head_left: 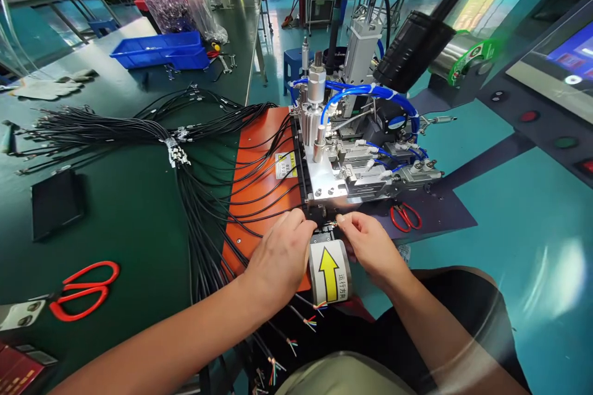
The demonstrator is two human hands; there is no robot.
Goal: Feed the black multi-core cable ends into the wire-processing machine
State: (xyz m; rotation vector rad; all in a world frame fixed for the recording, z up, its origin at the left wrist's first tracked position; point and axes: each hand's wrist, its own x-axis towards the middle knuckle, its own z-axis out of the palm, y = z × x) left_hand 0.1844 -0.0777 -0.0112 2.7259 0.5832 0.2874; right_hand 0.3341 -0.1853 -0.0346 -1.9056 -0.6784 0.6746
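Note:
My left hand (281, 253) rests on the orange plate (259, 173), fingers curled at the front slot of the metal machine (352, 160). My right hand (370, 244) pinches something small at the same slot, just right of the left; the item is too small to identify. A cylinder with a yellow arrow label (330, 271) sits directly below both hands. Black cables (204, 210) fan across the orange plate from a tied bundle (92, 126); their stripped coloured ends (306, 321) hang off the table edge under my left wrist.
Red scissors (86, 290) lie front left; a second red pair (406, 216) lies right of the machine. A black pad (55, 202) lies left. Blue bins (162, 49) and plastic bags (180, 6) stand at the far end. A control panel (546, 105) is at the right.

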